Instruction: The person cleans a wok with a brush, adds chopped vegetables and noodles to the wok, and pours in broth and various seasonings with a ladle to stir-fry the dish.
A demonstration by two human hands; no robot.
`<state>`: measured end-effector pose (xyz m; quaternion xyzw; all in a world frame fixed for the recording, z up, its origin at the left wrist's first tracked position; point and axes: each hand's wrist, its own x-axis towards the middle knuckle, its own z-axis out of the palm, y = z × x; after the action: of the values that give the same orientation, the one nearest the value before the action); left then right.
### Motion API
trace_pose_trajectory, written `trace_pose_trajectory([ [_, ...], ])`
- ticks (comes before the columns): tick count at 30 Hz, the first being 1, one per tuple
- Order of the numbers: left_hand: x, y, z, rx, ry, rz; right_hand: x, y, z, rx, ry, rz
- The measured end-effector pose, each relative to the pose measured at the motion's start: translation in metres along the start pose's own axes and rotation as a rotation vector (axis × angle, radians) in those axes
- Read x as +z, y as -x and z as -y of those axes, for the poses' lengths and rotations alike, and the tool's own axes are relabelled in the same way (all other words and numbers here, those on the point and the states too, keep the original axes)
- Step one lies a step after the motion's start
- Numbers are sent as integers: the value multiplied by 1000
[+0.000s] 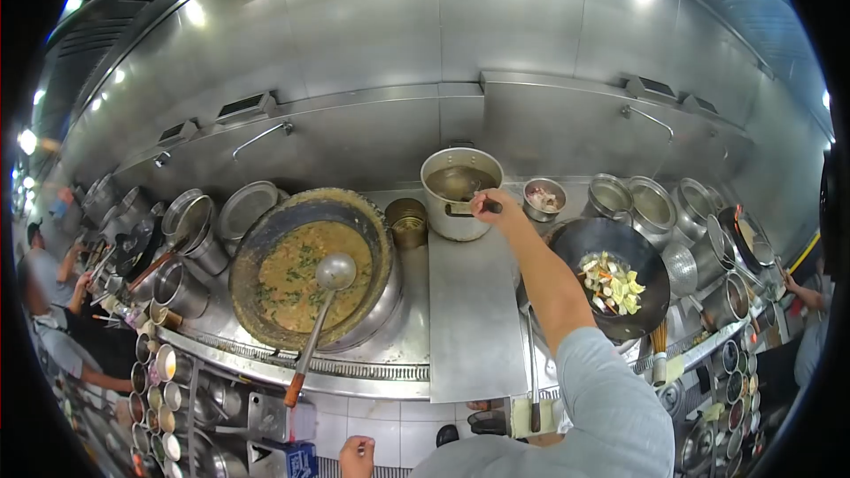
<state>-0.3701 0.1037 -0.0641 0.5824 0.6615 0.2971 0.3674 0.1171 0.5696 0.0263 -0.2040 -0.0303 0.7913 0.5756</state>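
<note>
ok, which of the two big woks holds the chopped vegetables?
The black wok on the right of the view, beside the right forearm; pale chopped vegetables lie in it. The left wok holds brownish soup and a ladle instead.

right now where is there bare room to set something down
The flat steel panel is bare, bordered by the big wok on the left, the tall pot behind and a long-handled tool along its right edge; the right forearm reaches past its far right corner. It's crowded behind the black wok, where metal pots stand close together.
</note>
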Motion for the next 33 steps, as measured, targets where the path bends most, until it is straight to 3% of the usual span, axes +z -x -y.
trace_pose_trajectory([
  [1,2,-7,-7,-13,43,14,-7,2,-1,-16,-38,148],
  [5,40,-65,-11,201,-16,-15,-10,35,5,-10,-171,160],
  [7,47,-91,-45,509,-158,73,6,78,1,107,-331,329],
  [11,73,-115,-109,674,-208,184,13,151,9,-52,-244,456],
  [13,94,-119,-131,779,-194,186,14,199,17,-99,-218,407],
  [16,135,-103,-168,778,-107,264,13,288,25,-239,-134,216],
  [18,170,-88,-190,732,-78,359,-8,336,37,-214,-7,165],
  [19,190,-77,-207,814,-59,377,-32,358,48,-91,50,275],
  [20,209,-65,-225,892,-38,384,-54,376,57,-99,43,266],
  [24,298,-16,-304,1099,-65,499,-129,439,81,-149,136,-137],
  [26,352,-3,-332,1199,-114,500,-163,471,93,-120,418,-348],
  [28,407,4,-344,1252,-84,458,-196,503,98,-222,969,-573],
  [30,447,4,-348,1139,-105,525,-224,537,83,-483,1326,-743],
  [32,477,0,-345,1030,-119,594,-245,562,76,-388,1398,-925],
  [33,489,-4,-342,1055,-153,502,-284,560,72,-464,1559,-982],
])
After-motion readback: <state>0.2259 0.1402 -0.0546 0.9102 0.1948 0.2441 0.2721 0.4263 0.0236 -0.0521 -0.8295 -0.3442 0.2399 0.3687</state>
